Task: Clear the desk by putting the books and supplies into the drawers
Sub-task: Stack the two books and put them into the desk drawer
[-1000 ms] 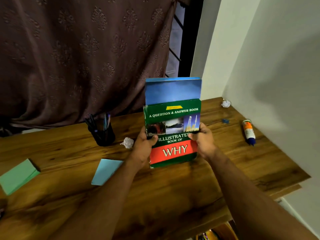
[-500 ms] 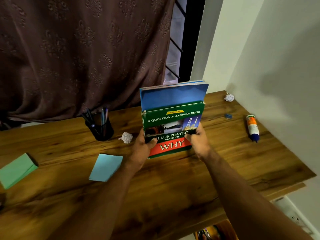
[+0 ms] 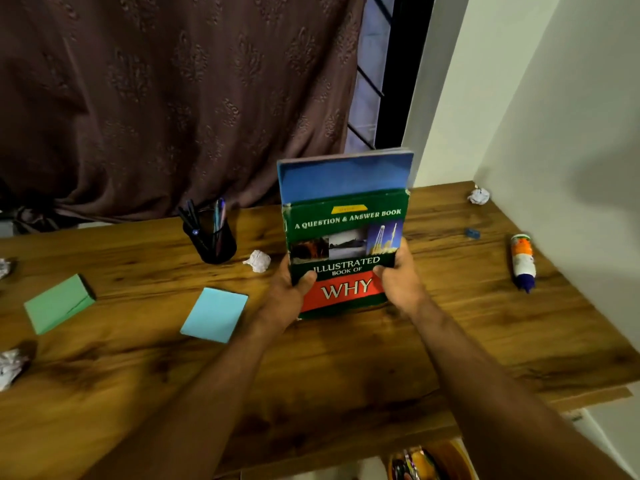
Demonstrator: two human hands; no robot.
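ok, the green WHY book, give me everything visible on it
The green book stands upright on the wooden desk, cover toward the camera: "A Question & Answer Book", photo strip, "Illustrated Book of", red "WHY" band. Edges look worn. A taller blue book stands right behind it. The left hand and right hand clamp both books' sides, thumbs on the cover.

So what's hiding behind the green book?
A taller blue book stands right behind the green book; only its top shows. Both hands hold them, so anything else there stays hidden.

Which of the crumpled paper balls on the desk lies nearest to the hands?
The paper ball just right of the pen cup, beside the left hand. The others lie at the desk's left edge and far right corner.
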